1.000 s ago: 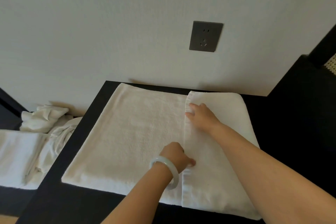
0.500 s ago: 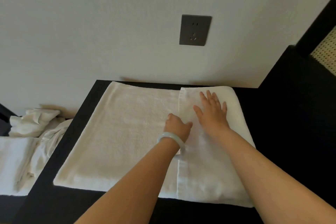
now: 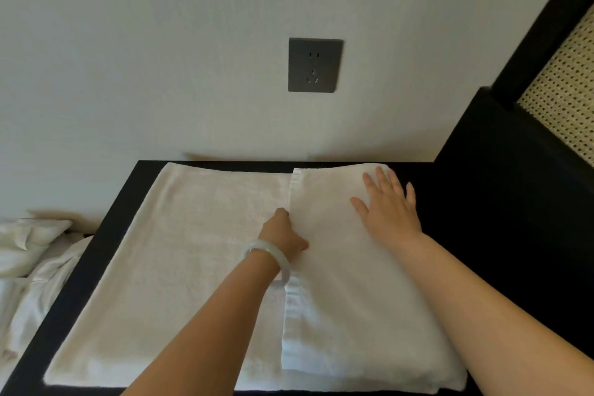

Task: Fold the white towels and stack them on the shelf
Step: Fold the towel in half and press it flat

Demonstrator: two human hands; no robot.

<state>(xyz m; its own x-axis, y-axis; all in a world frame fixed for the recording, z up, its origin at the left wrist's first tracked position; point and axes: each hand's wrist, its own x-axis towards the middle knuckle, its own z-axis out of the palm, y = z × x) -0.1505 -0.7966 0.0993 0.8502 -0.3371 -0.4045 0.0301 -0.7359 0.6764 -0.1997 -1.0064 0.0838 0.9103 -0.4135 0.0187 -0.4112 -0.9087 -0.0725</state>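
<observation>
A white towel (image 3: 180, 267) lies spread over the black shelf top (image 3: 96, 254). Its right third is folded over to the left, and the hemmed edge of that flap (image 3: 337, 299) runs down the middle. My right hand (image 3: 389, 209) lies flat on the far part of the flap, fingers straight and spread. My left hand (image 3: 283, 233), a pale bangle on its wrist, has its fingers curled down at the flap's edge; whether they pinch the cloth is hidden by the back of the hand.
Unfolded white towels (image 3: 29, 267) lie heaped at the left, below the shelf top. A grey wall socket (image 3: 315, 65) sits above the shelf. A black frame with a cane panel (image 3: 565, 93) rises at the right.
My right hand opened from gripping the flap's far edge and slid flat to the right across the flap. My left hand moved up along the hem. The view tilted slightly.
</observation>
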